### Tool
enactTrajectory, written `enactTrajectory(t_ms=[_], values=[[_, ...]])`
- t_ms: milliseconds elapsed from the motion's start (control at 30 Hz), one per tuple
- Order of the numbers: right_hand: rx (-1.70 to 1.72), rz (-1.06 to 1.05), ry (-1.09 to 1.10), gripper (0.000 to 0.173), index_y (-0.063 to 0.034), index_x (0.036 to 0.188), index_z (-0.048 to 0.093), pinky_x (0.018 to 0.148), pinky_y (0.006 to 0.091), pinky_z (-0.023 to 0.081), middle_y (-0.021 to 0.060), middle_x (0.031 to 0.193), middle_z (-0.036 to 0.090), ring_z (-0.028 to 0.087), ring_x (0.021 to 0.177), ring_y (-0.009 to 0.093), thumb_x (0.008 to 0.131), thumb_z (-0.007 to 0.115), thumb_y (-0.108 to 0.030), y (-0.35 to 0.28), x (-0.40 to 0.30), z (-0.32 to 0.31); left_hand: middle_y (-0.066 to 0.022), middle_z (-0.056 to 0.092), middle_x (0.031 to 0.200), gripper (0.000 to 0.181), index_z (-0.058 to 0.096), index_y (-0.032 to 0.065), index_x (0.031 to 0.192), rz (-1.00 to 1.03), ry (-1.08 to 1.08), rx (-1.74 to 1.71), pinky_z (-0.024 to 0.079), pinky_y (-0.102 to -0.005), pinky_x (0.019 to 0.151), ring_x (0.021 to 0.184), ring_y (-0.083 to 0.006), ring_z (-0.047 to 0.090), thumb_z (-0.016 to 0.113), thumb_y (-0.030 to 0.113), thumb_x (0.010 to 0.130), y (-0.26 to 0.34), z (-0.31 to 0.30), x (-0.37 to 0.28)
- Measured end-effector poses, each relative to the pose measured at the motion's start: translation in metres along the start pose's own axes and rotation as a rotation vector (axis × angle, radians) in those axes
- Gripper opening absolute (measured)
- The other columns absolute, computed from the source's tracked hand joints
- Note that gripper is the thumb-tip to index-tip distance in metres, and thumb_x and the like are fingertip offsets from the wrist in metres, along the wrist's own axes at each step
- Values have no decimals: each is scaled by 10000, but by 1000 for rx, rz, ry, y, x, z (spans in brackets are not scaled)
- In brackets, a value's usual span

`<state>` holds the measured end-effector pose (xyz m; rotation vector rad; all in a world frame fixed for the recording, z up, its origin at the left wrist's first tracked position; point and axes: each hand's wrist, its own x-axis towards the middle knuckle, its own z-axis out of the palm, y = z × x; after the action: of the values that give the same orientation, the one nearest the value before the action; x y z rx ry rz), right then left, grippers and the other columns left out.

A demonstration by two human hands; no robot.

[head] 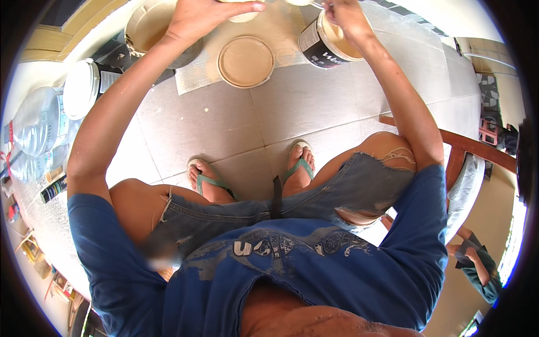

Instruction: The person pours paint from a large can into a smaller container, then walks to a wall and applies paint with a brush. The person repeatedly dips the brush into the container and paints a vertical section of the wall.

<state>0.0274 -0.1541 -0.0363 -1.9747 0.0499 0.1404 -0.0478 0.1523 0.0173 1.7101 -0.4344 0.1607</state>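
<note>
At the top edge my left hand has its thumb over a small cream-coloured round container, which the picture cuts off; its other fingers are hidden. My right hand is above an open tub of tan paint with a black label. Its fingers close on the thin handle of a tool whose pale end is cut off. Between my hands, a tan paint-coated round lid lies partly on a stained sheet. Near my left forearm stands a large bucket with tan paint inside.
A white-lidded tub, clear plastic bottles and a dark cylindrical container stand or lie at the left. My feet in green flip-flops rest on floor tiles. Reddish wooden furniture is at the right, with another person beyond.
</note>
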Motion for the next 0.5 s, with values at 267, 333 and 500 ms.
enactTrajectory(t_ms=[267,333,500], values=[[-209,-4,-130,462,-27,848,630,602,354,447,75,698,598,550,629,188,1027,378,-372,51,1,108,-97,679,1149,676,583,-18,1209,7,146,91,507,-314,971,1071,-175,647,918,113,636,9,-42,-24],[-181,-17,-126,472,-7,809,624,644,398,442,123,703,600,562,655,252,1012,378,-355,68,-7,126,-95,682,1143,673,586,-14,1210,-17,165,159,508,-313,966,1069,-175,648,917,132,642,17,-45,-27],[-248,-29,-77,506,12,823,620,775,473,457,220,794,647,630,801,383,1016,342,-364,105,-52,149,-93,679,1152,659,589,-7,1215,-15,96,153,505,-308,957,1069,-174,647,911,154,663,23,-42,-25]])
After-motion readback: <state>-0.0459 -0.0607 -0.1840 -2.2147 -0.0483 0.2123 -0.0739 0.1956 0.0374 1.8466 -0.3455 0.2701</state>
